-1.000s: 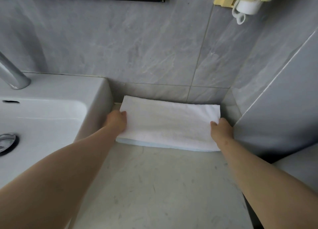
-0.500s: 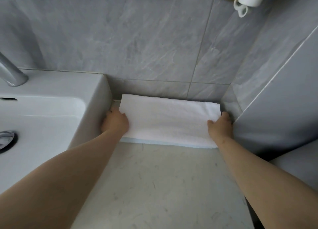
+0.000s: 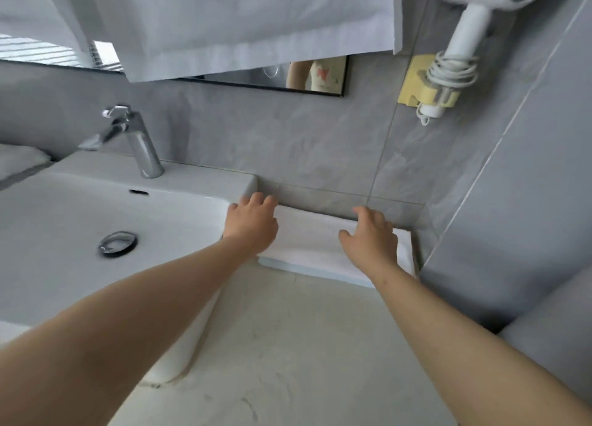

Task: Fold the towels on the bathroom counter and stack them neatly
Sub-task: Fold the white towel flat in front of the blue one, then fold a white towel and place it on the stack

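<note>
Folded white towel [image 3: 307, 238] lies on the surface [image 3: 288, 345] against the back wall, just beside the sink [image 3: 96, 208]. Left hand [image 3: 251, 224] and right hand [image 3: 371, 238] sit over its ends, fingers loosely spread, gripping nothing.

Two bare forearms, left forearm [image 3: 144, 300] & right forearm [image 3: 448, 323], run fr. the frame edge to bare wrists; the left hand [image 3: 253, 224] & right hand [image 3: 371, 240] are bare too, fingertips [image 3: 270, 201] motion-blurred so nail detail can't be made out. In the mirror [image 3: 256, 75] a strip of the person's reflection shows a bare arm beside a pale cream top [image 3: 323, 73] w/ a pinkish-red print, poss. a bow shape, & a small green mark lower down; rest of the clothing is out of view
</note>
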`<state>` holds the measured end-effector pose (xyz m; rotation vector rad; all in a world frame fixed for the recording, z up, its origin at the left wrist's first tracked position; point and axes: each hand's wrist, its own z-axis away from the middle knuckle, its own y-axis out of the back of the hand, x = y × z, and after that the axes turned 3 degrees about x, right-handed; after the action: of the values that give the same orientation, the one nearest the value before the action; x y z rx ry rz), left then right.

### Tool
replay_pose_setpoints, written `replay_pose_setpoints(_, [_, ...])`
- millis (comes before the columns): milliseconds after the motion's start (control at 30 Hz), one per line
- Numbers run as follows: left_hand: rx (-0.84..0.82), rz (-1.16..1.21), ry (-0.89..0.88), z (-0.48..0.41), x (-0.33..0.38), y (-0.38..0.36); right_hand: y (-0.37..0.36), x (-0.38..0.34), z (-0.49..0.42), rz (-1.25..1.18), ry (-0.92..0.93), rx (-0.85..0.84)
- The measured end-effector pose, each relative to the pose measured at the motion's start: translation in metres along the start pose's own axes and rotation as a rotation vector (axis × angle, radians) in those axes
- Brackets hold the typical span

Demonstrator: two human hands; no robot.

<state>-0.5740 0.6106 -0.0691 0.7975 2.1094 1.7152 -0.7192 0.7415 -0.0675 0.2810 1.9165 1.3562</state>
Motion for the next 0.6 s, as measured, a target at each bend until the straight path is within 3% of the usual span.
replay_pose_setpoints(300, [0.074, -0.151, 0.003, 0.087, -0.072, 0.068, -0.005, -0.107, 0.077, 0.045, 0.344, -0.066])
replay_pose_setpoints(600, [0.158, -0.182, 0.208, 0.190, -0.222, 0.112, -0.059, -0.253, 0.162, 0.008, 0.616, -0.185])
